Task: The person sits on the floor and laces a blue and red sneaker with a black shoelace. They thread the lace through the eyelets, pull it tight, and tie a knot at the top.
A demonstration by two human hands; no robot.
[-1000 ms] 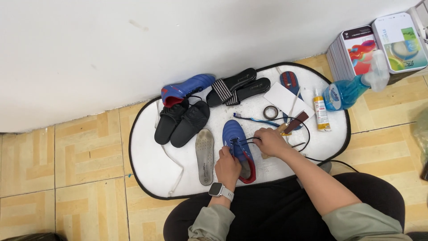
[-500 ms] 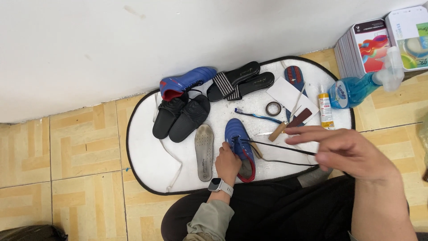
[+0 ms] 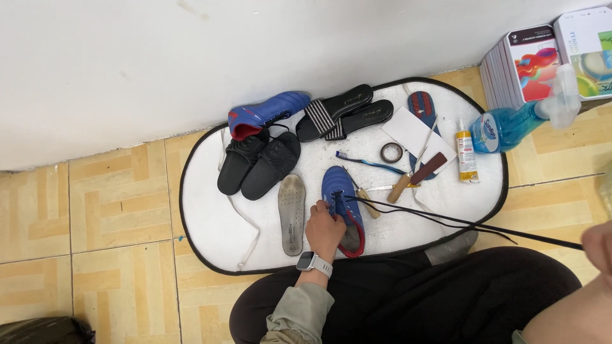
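A blue sports shoe with a red lining lies on a white oval mat. My left hand, with a watch on its wrist, grips the shoe's side and holds it down. A long black lace runs taut from the shoe's eyelets to my right hand, which is mostly cut off at the right edge of the picture and pulls the lace's end. A grey insole lies just left of the shoe.
On the mat are a second blue shoe, two pairs of black slides, a toothbrush, a tape roll, wooden-handled tools, a glue bottle. A blue spray bottle and boxes stand at the right, a white wall behind.
My right hand has drawn the black lace out from the shoe, far to the right and toward me, until it is nearly out of view. My left hand stays on the shoe.
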